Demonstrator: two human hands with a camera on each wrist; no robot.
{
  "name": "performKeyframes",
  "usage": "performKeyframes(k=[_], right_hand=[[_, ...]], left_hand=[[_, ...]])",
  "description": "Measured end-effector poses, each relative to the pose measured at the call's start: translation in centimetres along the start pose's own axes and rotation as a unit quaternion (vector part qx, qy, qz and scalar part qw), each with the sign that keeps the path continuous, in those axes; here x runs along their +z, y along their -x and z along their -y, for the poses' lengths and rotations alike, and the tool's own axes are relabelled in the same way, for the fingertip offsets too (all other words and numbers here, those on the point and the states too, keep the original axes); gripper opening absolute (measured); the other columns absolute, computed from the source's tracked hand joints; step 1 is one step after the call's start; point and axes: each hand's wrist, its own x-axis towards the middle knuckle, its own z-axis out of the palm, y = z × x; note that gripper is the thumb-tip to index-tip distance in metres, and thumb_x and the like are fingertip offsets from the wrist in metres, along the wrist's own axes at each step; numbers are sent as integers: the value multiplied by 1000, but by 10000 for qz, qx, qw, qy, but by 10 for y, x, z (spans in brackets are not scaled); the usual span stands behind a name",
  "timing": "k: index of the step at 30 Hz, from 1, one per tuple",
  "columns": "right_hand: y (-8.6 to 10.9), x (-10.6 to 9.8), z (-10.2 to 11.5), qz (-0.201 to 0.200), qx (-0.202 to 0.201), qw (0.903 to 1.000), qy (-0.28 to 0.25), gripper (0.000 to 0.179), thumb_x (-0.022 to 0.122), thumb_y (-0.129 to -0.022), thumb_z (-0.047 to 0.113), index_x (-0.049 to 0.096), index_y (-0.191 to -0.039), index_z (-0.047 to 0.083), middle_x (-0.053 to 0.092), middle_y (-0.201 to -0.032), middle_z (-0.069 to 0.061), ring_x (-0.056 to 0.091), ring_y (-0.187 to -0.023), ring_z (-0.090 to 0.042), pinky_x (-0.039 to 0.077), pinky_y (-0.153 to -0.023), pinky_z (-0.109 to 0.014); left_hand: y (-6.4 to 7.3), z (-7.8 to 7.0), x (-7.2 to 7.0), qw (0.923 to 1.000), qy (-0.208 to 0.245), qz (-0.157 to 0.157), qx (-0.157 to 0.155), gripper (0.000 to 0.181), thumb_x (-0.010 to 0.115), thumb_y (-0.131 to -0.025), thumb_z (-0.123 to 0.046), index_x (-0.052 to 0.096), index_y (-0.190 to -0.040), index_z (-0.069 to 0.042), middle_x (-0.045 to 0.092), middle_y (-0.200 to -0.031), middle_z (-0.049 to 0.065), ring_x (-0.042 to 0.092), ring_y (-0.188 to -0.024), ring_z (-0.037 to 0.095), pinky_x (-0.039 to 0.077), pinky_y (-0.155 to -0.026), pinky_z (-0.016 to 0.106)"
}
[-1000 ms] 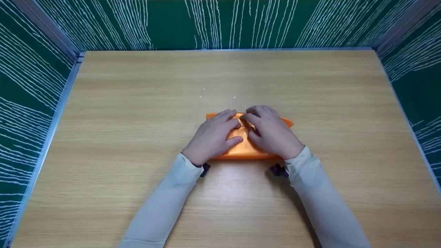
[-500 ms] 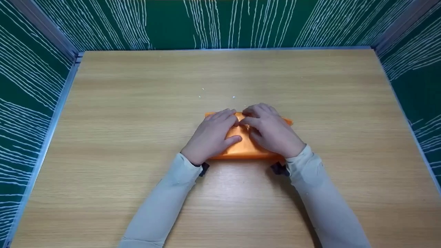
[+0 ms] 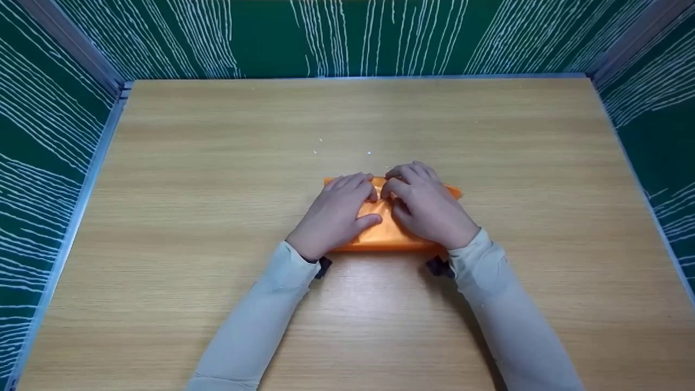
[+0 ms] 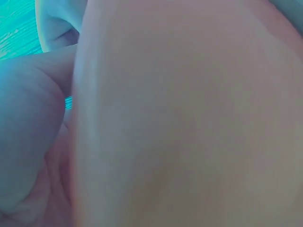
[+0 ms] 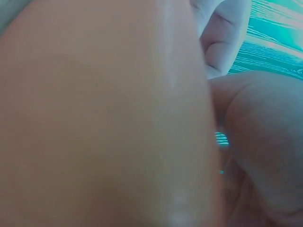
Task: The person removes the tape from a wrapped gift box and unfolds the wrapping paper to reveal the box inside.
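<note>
A glossy orange packet (image 3: 388, 236) lies flat on the table under both hands, its long side running left to right. My left hand (image 3: 337, 214) grips its left part, fingers bent over the top and thumb lying across the near half. On the right part, my right hand (image 3: 429, 209) holds the wrapping with curled fingers, its index fingertip and thumb near the middle. Creases show between the hands. In both wrist views a blurred pale orange surface fills most of the picture, beside the left thumb (image 4: 28, 123) and the right thumb (image 5: 265, 137). The fingertips are partly hidden.
The wooden table (image 3: 217, 163) stretches around the packet. Several tiny pale specks (image 3: 369, 153) lie just beyond it. Green panels with white streaks (image 3: 260, 38) enclose the back and sides, with blue edging (image 3: 353, 77) along the table.
The right index finger has shifted slightly on the wrapping, first towards the left hand, then back. The packet and the left hand stay nearly in place.
</note>
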Motion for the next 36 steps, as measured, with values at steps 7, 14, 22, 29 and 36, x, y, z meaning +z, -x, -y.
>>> performKeyframes(k=[7,14,22,29,36], right_hand=[[-1,3,0,-56,124,9999,-62,8,62,-94,4,66,-100,9,62,-121,-12,54,-117,-35,33,-116,-56],[-2,6,1,94,408,9991,-96,6,61,-96,7,64,-101,9,60,-118,-11,54,-117,-33,33,-117,-54],[-3,5,1,140,393,9989,-214,7,62,-97,8,63,-103,9,59,-117,-10,56,-112,-32,40,-111,-50],[0,-3,-4,308,-1,9991,-297,27,67,-96,2,72,-121,10,60,-135,-14,52,-131,-35,37,-116,-54],[0,-5,-8,104,-95,9995,-275,15,68,-97,5,77,-108,9,63,-131,-13,53,-128,-34,37,-115,-53]], left_hand=[[-1,0,1,9999,89,-102,42,34,68,-100,-40,61,-117,-11,52,-154,10,37,-151,25,21,-126,40],[-1,0,2,9999,121,-67,27,33,67,-101,-40,60,-116,-12,52,-154,10,36,-151,25,22,-126,40],[-1,-1,1,9999,100,-31,9,34,66,-101,-41,60,-117,-12,50,-155,10,36,-151,26,22,-126,41],[0,0,0,10000,45,29,0,34,67,-101,-42,59,-117,-13,48,-156,9,36,-151,26,21,-126,43],[0,0,0,10000,-19,22,27,35,66,-101,-42,60,-119,-12,48,-157,10,36,-151,27,22,-126,42]])
